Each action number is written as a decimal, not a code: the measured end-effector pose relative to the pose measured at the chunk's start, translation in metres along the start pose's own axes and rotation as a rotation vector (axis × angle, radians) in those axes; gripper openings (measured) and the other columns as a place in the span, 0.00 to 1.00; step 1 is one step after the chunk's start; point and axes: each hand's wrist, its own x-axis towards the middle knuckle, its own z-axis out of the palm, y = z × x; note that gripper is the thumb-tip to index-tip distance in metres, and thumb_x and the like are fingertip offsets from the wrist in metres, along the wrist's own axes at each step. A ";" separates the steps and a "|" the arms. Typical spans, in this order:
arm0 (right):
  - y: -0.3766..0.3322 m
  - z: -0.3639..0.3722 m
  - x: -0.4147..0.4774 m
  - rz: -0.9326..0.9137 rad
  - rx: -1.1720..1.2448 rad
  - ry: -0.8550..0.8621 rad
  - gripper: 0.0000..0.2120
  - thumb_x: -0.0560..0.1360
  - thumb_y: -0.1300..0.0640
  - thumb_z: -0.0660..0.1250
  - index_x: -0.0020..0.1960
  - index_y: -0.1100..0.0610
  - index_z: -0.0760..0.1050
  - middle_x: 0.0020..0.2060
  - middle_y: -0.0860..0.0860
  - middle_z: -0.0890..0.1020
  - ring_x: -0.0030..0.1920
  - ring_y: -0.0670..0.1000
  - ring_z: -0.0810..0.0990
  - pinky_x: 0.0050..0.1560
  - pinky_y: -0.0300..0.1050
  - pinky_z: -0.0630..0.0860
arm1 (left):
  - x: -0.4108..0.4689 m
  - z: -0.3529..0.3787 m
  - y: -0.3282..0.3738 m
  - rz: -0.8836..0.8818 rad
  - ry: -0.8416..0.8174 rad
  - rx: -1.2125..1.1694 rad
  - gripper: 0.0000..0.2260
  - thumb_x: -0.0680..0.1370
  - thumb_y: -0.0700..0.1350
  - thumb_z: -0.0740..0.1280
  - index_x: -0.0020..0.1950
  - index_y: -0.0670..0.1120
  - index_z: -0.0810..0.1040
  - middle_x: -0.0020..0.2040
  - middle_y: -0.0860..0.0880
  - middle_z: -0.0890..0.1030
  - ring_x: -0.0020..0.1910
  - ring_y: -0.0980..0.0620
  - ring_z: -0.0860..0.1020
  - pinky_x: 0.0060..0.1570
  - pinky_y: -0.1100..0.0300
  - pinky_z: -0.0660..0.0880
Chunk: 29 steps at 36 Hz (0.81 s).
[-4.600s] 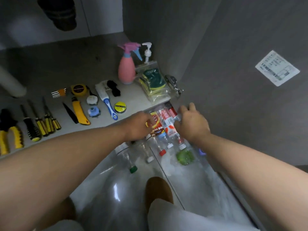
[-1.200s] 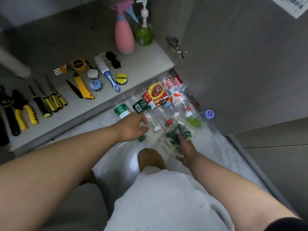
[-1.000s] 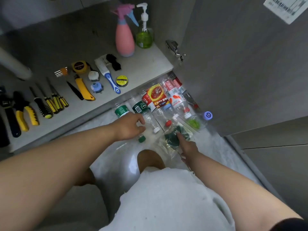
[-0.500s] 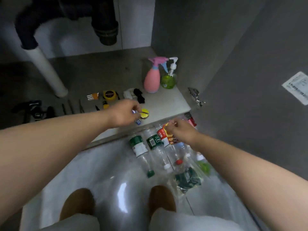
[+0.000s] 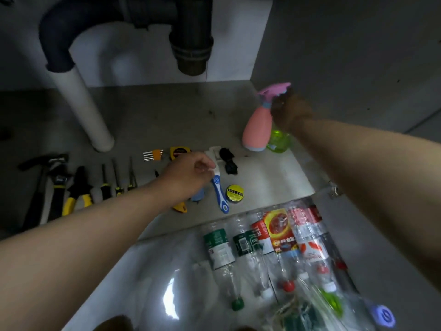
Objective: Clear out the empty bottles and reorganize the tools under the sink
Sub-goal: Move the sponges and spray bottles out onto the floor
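My left hand [image 5: 188, 177] pinches the blue-white brush [image 5: 220, 194] at its white neck. My right hand [image 5: 290, 111] curls beside the pink spray bottle [image 5: 256, 130], and I cannot tell what it holds. The yellow tape roll [image 5: 235, 192] has lettering too blurred to read.

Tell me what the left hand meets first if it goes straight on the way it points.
The blue-and-white plastic brush. The left hand points rightward and its fingers are right beside the brush's white neck, though whether they touch it is unclear.

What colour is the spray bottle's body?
The spray bottle is pink; the head view shows it best.
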 end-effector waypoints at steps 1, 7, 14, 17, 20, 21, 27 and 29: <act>0.001 0.000 -0.002 -0.020 -0.017 -0.009 0.19 0.80 0.54 0.63 0.68 0.58 0.75 0.67 0.61 0.76 0.65 0.63 0.76 0.62 0.50 0.72 | 0.000 0.001 0.002 -0.002 0.001 -0.009 0.09 0.79 0.37 0.68 0.58 0.43 0.81 0.50 0.51 0.80 0.50 0.58 0.78 0.45 0.73 0.73; 0.012 -0.010 -0.009 0.103 0.149 0.212 0.26 0.76 0.50 0.69 0.68 0.59 0.66 0.67 0.63 0.66 0.58 0.66 0.77 0.59 0.51 0.74 | 0.007 0.013 0.020 -0.011 0.024 -0.078 0.08 0.80 0.38 0.68 0.58 0.44 0.80 0.54 0.48 0.81 0.54 0.53 0.79 0.44 0.68 0.75; 0.008 -0.020 0.000 -0.030 -0.151 0.168 0.40 0.70 0.43 0.73 0.77 0.44 0.59 0.74 0.59 0.59 0.73 0.63 0.61 0.67 0.60 0.71 | 0.017 0.026 0.028 0.023 0.026 -0.144 0.09 0.79 0.39 0.69 0.59 0.43 0.81 0.55 0.47 0.81 0.56 0.51 0.80 0.57 0.62 0.74; 0.004 -0.019 0.017 -0.026 -0.193 0.004 0.45 0.69 0.37 0.73 0.80 0.44 0.54 0.78 0.59 0.56 0.77 0.63 0.58 0.72 0.60 0.64 | 0.023 0.028 0.026 0.015 0.036 -0.172 0.08 0.79 0.38 0.68 0.57 0.44 0.81 0.55 0.46 0.81 0.57 0.51 0.80 0.58 0.60 0.75; -0.001 -0.013 0.031 -0.082 -0.290 -0.212 0.29 0.76 0.38 0.66 0.73 0.49 0.69 0.68 0.59 0.75 0.66 0.61 0.75 0.62 0.52 0.74 | 0.028 0.028 0.024 0.020 0.030 -0.186 0.08 0.79 0.37 0.68 0.58 0.44 0.80 0.57 0.47 0.81 0.57 0.53 0.79 0.52 0.66 0.73; -0.002 -0.011 0.031 -0.114 -0.293 -0.211 0.24 0.77 0.39 0.64 0.68 0.51 0.74 0.62 0.58 0.79 0.61 0.60 0.79 0.56 0.49 0.75 | 0.030 0.027 0.022 0.020 0.027 -0.180 0.09 0.79 0.37 0.68 0.58 0.44 0.80 0.57 0.47 0.81 0.58 0.53 0.79 0.52 0.66 0.73; -0.002 -0.009 0.026 -0.269 -0.306 -0.083 0.12 0.76 0.47 0.66 0.54 0.54 0.78 0.53 0.60 0.83 0.55 0.63 0.81 0.55 0.51 0.75 | 0.041 0.023 0.013 0.013 0.076 -0.126 0.14 0.77 0.40 0.72 0.62 0.47 0.77 0.59 0.48 0.78 0.57 0.53 0.78 0.46 0.69 0.72; -0.007 -0.017 0.026 -0.310 -0.215 -0.078 0.08 0.75 0.51 0.68 0.49 0.54 0.77 0.44 0.58 0.82 0.45 0.61 0.80 0.43 0.47 0.75 | 0.045 0.023 0.012 0.028 0.104 -0.144 0.22 0.75 0.41 0.75 0.66 0.48 0.73 0.61 0.48 0.76 0.59 0.53 0.77 0.48 0.66 0.73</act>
